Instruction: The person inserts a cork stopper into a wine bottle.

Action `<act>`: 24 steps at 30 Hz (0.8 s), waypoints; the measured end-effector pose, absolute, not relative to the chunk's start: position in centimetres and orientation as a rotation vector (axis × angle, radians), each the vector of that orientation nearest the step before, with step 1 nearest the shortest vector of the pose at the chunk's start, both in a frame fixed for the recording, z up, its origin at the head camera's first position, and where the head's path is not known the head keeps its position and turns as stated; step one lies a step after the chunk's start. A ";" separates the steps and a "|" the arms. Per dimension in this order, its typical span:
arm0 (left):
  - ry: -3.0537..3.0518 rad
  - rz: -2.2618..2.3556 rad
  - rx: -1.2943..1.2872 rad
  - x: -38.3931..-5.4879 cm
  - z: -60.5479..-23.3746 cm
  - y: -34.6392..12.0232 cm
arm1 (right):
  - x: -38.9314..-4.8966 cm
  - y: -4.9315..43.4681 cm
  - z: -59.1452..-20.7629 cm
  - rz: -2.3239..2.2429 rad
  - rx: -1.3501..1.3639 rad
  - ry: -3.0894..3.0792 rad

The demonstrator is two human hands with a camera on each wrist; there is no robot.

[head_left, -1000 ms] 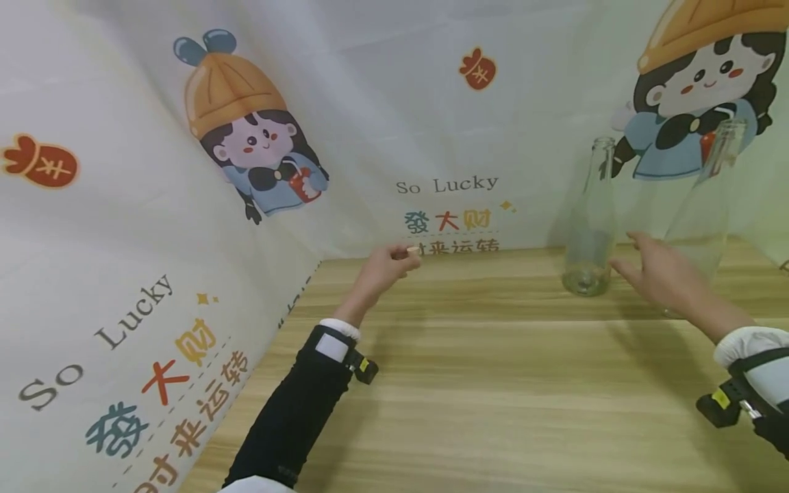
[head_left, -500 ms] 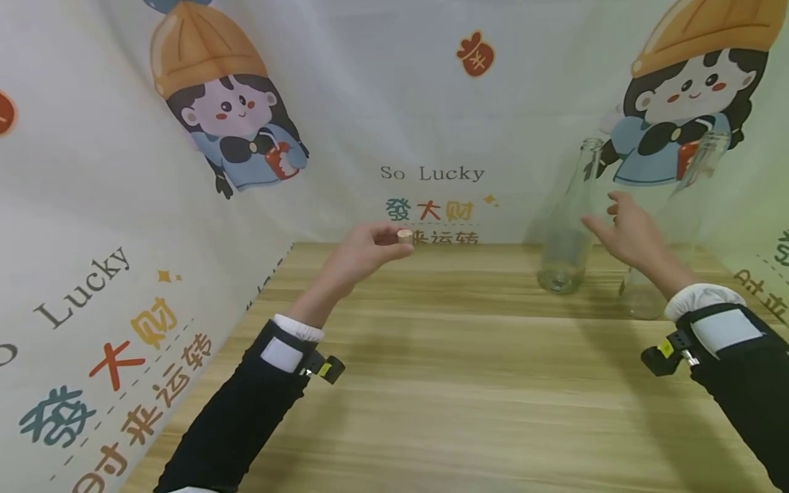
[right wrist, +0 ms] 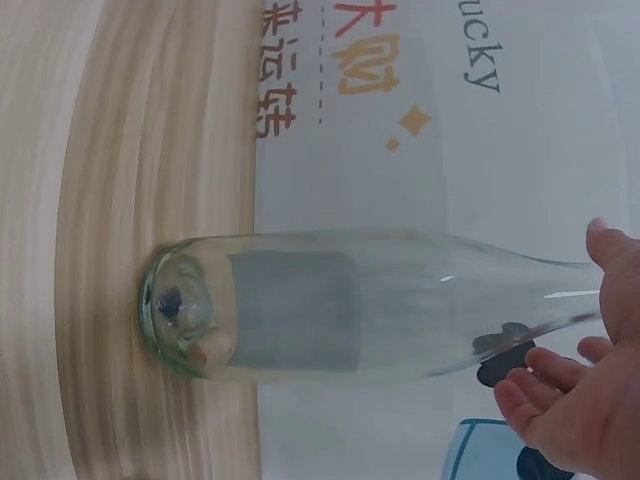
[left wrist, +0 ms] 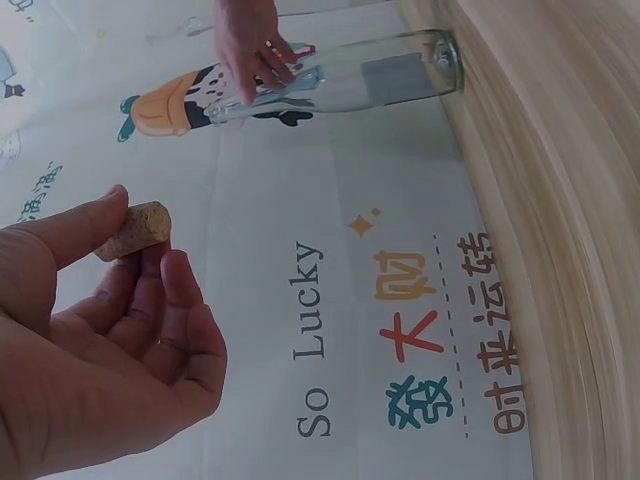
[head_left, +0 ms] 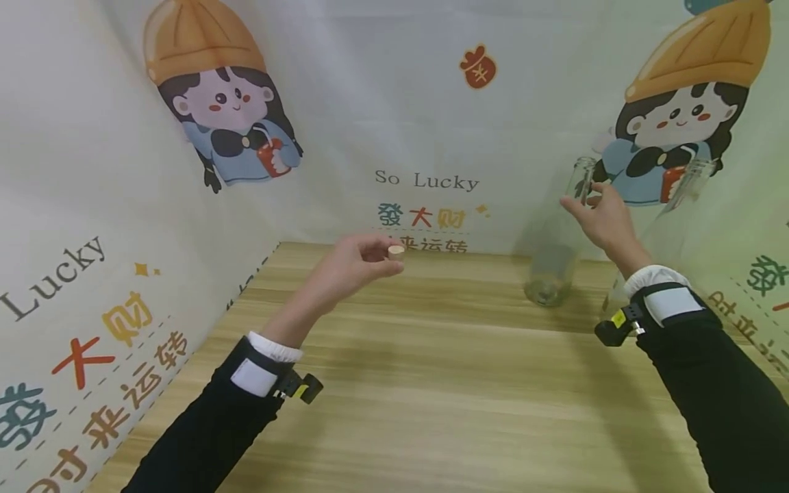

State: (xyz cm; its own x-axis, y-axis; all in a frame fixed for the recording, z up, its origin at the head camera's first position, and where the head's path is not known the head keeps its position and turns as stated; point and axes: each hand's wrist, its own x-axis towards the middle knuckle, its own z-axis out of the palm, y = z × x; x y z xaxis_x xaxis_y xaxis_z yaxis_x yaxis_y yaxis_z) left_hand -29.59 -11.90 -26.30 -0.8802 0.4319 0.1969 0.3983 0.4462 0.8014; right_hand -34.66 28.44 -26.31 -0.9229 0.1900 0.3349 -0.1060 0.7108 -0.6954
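My left hand (head_left: pixel 345 270) pinches a short cork (head_left: pixel 396 254) between thumb and fingertips, raised above the table. The cork (left wrist: pixel 138 230) lies across the fingertips in the left wrist view. Toward the back right, a clear glass bottle (head_left: pixel 550 267) stands upright on the table. My right hand (head_left: pixel 607 220) is at this bottle's neck, thumb on one side and fingers on the other. In the right wrist view the fingers (right wrist: pixel 545 385) look loosely bent and apart from the glass bottle (right wrist: pixel 400 300); whether the thumb touches it is unclear.
A second clear bottle (head_left: pixel 693 174) stands farther right, partly hidden behind the right hand and forearm. The wood-grain table (head_left: pixel 444 397) ends at a white printed cloth (head_left: pixel 345 123) hanging behind it and along both sides.
My right hand has moved left and up, from between the bottles to the near bottle's neck. The left hand keeps the cork and has come slightly nearer. The head view has shifted.
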 end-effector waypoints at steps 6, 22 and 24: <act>2.614 1.474 0.725 -29.0 -26.6 -12.1 | -35.7 28.0 -26.9 1.195 -0.097 -2.395; 2.592 1.523 0.804 -27.2 -27.5 -12.9 | -37.9 28.1 -28.7 1.317 -0.144 -2.390; 2.589 1.534 0.830 -27.3 -27.4 -13.0 | -37.4 27.6 -28.2 1.298 -0.122 -2.388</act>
